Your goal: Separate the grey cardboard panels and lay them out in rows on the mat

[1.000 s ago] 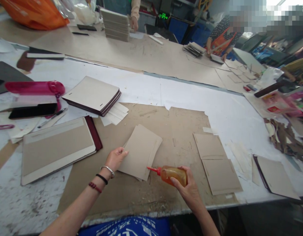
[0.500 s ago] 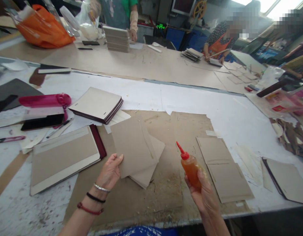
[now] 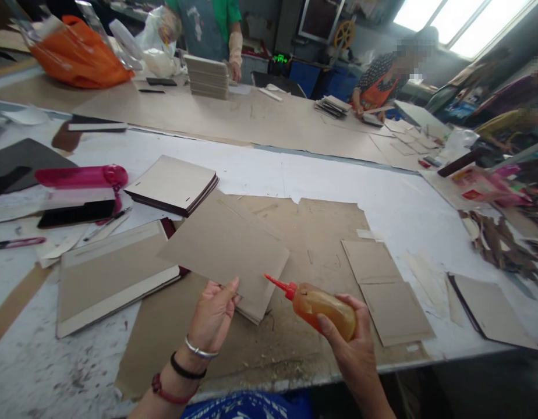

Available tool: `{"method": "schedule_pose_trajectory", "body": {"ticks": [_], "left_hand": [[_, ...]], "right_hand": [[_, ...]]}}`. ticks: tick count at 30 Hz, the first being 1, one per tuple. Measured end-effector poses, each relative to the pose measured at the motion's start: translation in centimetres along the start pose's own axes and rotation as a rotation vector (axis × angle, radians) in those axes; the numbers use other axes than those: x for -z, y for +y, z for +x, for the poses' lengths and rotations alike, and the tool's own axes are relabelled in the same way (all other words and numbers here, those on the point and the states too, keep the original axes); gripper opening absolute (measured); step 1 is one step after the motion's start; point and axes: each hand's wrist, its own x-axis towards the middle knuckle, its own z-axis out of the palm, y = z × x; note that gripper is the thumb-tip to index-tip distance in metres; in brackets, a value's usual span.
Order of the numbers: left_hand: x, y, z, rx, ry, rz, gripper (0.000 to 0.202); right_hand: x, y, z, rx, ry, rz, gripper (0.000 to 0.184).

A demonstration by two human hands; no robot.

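Note:
My left hand (image 3: 213, 313) pinches the near edge of a grey cardboard sheet (image 3: 225, 247) and holds it lifted above a small stack of like sheets (image 3: 257, 310) on the brown paper mat (image 3: 315, 224). My right hand (image 3: 354, 349) is wrapped round an amber glue bottle (image 3: 324, 306) with a red nozzle; the nozzle points left toward the lifted sheet's lower right corner. Two more grey cardboard pieces (image 3: 385, 291) lie on the mat to the right of the bottle.
A large board with a dark red cover (image 3: 114, 273) lies at left, and a stack of covered boards (image 3: 173, 185) sits behind it. A pink tube (image 3: 79, 176), a black phone (image 3: 74, 212) and scraps are at far left. Other people work along the far table (image 3: 251, 119).
My left hand has raised the top cardboard sheet off the stack, higher and flatter. The glue bottle went from upright to tilted, nozzle pointing left toward the sheet.

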Motion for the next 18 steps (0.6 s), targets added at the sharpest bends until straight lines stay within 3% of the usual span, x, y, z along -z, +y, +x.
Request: {"method": "schedule_pose_trajectory", "body": {"ticks": [6, 9, 14, 18], "left_hand": [[-0.1, -0.7, 0.1, 0.056, 0.050, 0.022, 0.045], [0.2, -1.1, 0.7, 0.077, 0.069, 0.040, 0.048], [0.6, -1.7, 2.0, 0.119, 0.066, 0.093, 0.048], [1.2, -1.0, 3.2, 0.157, 0.009, 0.192, 0.040]], "right_hand": [[1.0, 2.6, 0.2, 0.151, -0.073, -0.142, 0.046], [1.6, 4.1, -0.3, 0.150, -0.154, -0.189, 0.045], [1.5, 4.2, -1.3, -0.133, -0.220, -0.088, 0.050], [1.4, 3.8, -0.1, -0.378, -0.191, 0.225, 0.056]]}}
